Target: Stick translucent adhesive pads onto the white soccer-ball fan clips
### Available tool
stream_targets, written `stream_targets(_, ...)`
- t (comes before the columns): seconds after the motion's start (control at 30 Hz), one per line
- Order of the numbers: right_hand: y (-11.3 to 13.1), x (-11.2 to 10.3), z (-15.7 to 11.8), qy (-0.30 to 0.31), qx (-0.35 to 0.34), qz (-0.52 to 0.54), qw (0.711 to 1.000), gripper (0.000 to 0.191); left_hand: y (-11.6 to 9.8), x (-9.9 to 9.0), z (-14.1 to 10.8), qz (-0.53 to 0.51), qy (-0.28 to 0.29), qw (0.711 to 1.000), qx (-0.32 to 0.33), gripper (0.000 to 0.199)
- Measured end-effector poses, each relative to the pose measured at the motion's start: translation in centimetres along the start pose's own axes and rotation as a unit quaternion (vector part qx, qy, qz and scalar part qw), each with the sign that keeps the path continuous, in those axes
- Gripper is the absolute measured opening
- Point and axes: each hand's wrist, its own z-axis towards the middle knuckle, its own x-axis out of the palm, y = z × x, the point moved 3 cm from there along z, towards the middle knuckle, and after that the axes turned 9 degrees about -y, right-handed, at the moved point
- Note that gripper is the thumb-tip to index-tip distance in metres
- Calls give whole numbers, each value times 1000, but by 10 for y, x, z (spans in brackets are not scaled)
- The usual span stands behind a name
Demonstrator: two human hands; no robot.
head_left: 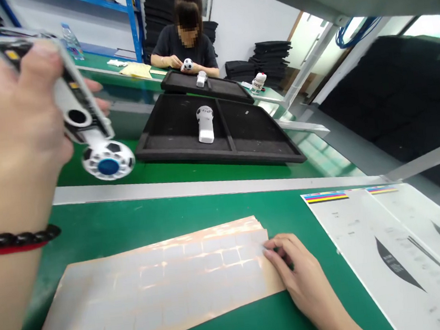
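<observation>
Raised at the upper left, my left hand is closed round a white handheld device with a round football-patterned end and a blue centre. My right hand pinches the right edge of a sticker sheet, a pale sheet with rows of rectangular labels and an orange-brown border. The sheet lies on the green table, apparently over others. A white device with a football-patterned head rests in the black tray beyond.
Printed sheets lie at the right. A second black tray holds another white device. Across the table, a person handles a football-patterned piece. A bottle stands at the upper left, near yellow paper.
</observation>
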Motion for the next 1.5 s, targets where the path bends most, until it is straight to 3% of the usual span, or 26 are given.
stream_targets(0.03,1,-1,-1,-14,-12,-9,1000,19,-18,13,-15,-71,-15,997,-25,45)
stream_targets(0.13,4,-1,-5,-49,-64,-31,996,14,-58,66,-73,-183,148,963,-131,36)
stream_targets(0.2,4,-1,-7,-52,-104,-32,993,15,-75,90,-112,-237,247,934,-97,31)
stream_targets(0.33,2,-2,-8,-23,-168,-15,985,21,-74,106,-171,-231,359,894,-133,27)
stream_targets(0.47,1,-11,-5,62,-150,10,987,11,-68,105,-192,-223,417,870,-141,34)
stream_targets(0.57,-2,-23,2,173,-42,71,981,12,-66,105,-192,-222,415,871,-141,34)
stream_targets(0.63,-4,-35,10,197,29,119,973,17,-66,104,-190,-228,400,876,-141,37)
stream_targets(0.7,-4,-51,23,168,62,162,970,17,-67,103,-187,-242,388,880,-128,39)
stream_targets(0.77,-1,-68,40,115,62,201,971,17,-69,101,-181,-249,368,893,-74,40)
stream_targets(0.87,16,-92,68,31,46,265,963,20,-73,93,-165,-224,299,923,91,39)
stream_targets(0.93,33,-103,85,-8,54,324,945,24,-76,87,-155,-191,251,925,210,38)
stream_targets(1.03,66,-102,103,45,54,431,900,17,-79,79,-144,-143,232,904,329,34)
stream_targets(1.13,92,-89,111,124,71,474,869,5,-82,73,-137,-112,234,888,381,28)
stream_targets(1.3,103,-71,112,116,170,490,847,17,-88,69,-134,-61,237,864,439,19)
stream_targets(1.5,109,-74,109,123,257,484,827,25,-90,72,-135,-43,196,851,486,24)
